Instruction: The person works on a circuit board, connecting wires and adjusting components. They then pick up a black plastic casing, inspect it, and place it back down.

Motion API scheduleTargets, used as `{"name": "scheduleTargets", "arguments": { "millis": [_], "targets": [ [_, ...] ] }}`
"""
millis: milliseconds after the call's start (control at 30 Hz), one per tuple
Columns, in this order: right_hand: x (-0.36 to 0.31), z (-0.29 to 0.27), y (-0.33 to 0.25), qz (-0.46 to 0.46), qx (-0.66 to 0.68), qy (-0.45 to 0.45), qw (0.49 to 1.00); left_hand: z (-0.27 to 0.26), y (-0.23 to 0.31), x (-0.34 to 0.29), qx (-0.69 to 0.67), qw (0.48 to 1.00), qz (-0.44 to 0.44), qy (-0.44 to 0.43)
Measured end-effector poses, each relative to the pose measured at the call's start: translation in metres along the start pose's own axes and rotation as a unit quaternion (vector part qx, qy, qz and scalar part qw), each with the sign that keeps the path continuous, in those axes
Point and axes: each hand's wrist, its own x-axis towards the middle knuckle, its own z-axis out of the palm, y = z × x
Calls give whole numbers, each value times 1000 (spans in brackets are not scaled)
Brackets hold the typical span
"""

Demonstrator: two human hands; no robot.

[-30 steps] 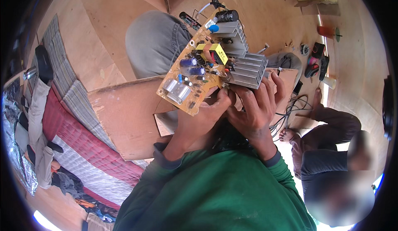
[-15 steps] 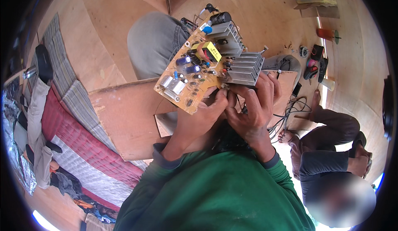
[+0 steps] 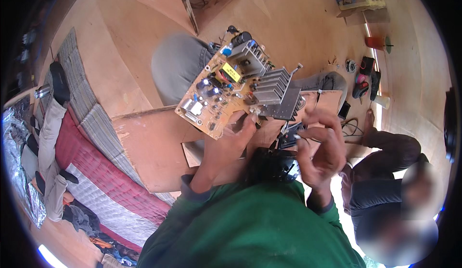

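Observation:
A tan circuit board (image 3: 197, 111) with capacitors, a yellow-wrapped transformer (image 3: 231, 73) and grey finned heat sinks (image 3: 273, 87) is held tilted over my lap. My left hand (image 3: 233, 140) grips its near edge, the thumb pressed by a connector there. A flat dark grey plate (image 3: 285, 105) with small holes juts from the board's right side. Beside it, apart from the board, my right hand (image 3: 327, 145) is raised with fingers curled and thumb and fingertips together. A small pale tip shows by those fingertips; what they hold is unclear. Black items (image 3: 274, 164) lie near my body below.
A wooden board (image 3: 144, 135) with a square cutout lies across my lap. Black cables (image 3: 355, 126) and small tools (image 3: 361, 87) are on the floor to the right, near an orange cup (image 3: 373, 42). Another person (image 3: 380, 191) sits at the right; a red-and-grey mat (image 3: 91, 155) lies left.
My right hand has left the board's edge and moved right and toward me. The board has shifted slightly left and nearer, still in my left hand, and its dark plate now shows.

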Motion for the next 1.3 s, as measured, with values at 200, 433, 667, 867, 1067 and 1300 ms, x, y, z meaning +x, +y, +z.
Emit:
{"name": "scheduleTargets", "arguments": {
  "millis": [200,433,667,867,1067,1300],
  "targets": [
    [-12,-58,22,114,190,-155,963,-1,-6,-5,45,998,37,16],
    [-20,-64,53,141,217,0,966,-1,1,-4,-7,998,27,54],
    [-26,-50,75,128,221,67,964,2,41,23,10,999,-19,45],
    [-44,-48,100,169,268,123,941,33,84,86,-22,999,13,-21],
    [-74,-51,107,204,271,142,930,56,107,174,-48,986,1,-157],
    [-96,-35,100,95,76,150,981,69,105,258,37,971,-46,-230]
  ]
}}
